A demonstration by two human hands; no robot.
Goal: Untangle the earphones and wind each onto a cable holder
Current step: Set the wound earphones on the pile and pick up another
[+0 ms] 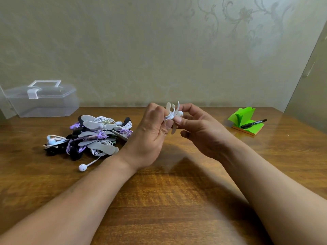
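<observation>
Two bare forearms reach in from the near edge over a wide stretch of table (168,200), glossy brown wood with a streaked grain; this near part gives plenty of room to move.

Just beyond it the hands meet, raised a little above the wood. The left hand (150,137) is palm-up with its fingers curled round a holder (168,107), a flat, pale grey piece with rounded blade-like ends that stands nearly upright. A thin white cable (169,117) is wound in tight loops round its waist. The right hand (200,131) pinches the holder from the other side, thumb touching it, and a white bud (180,113) sticks out just above that thumb. So both hands are together, clamped on the one holder.

To the left, near the left wrist, lies a pile (95,137) of more grey holders tangled with white, lilac and black cables. A loose earbud (82,167) trails out of its near side on a white lead.

To the right, well apart from the hands, a green pad (244,115) sits fanned open, a black marker (254,123) lying across it.

At the far left edge stands a clear plastic box (44,101), angular, with a handle on its lid. The table's far edge meets a beige wall (141,50) with a faint scrolled pattern.
</observation>
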